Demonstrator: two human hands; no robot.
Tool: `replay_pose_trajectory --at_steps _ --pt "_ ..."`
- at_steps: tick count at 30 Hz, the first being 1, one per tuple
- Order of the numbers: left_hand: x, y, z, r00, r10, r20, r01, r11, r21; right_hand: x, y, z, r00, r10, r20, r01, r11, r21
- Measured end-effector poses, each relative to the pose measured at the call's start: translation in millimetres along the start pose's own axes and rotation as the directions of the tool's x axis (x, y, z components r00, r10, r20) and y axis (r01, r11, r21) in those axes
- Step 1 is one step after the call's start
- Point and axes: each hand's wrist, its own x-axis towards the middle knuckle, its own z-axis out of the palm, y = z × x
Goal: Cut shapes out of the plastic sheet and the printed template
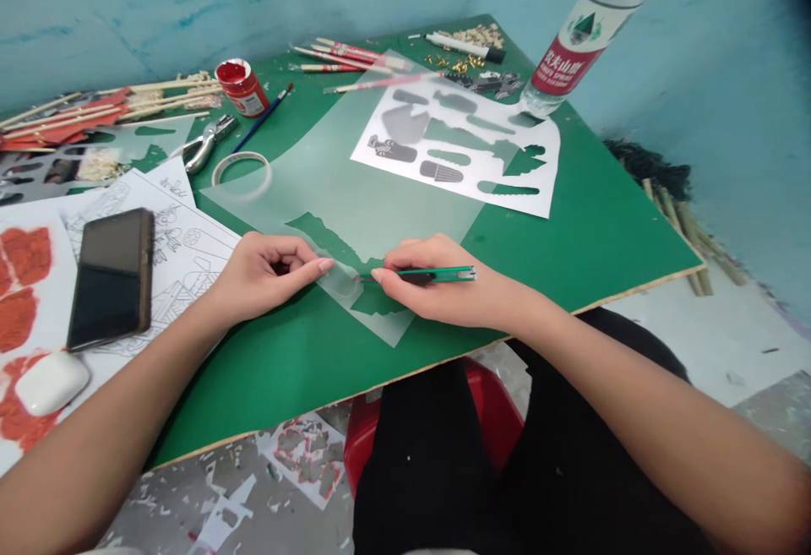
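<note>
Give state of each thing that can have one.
left hand, at film's edge
right hand, gripping cutter
cutter, tip at film
film, has openings, partly over white sheet
jar, open, red inside
bottle, upright, top out of frame
phone, flat, screen dark
white case, closed
marker, capped
brush, lying beside jar

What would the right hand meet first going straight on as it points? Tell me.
Likely the left hand, though the clear sheet between them might come first; depth is unclear.
</note>
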Motion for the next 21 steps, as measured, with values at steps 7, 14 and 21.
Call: replay_pose_trajectory --at_steps 7,14,21 --pt "0 1 0.4 1.000 -0.001 0.000 0.001 1.000 -0.003 4 -4 5 0.998 0.051 -0.039 -0.048 0.996 0.070" --pt "1 2 0.3 1.000 -0.009 0.002 0.009 1.000 -0.006 10 -9 4 0.992 0.124 -0.011 -0.123 0.989 0.088" --pt "1 1 0.5 1.000 -0.016 0.001 0.016 1.000 -0.002 9 -11 4 0.990 0.139 0.001 -0.139 0.988 0.074"
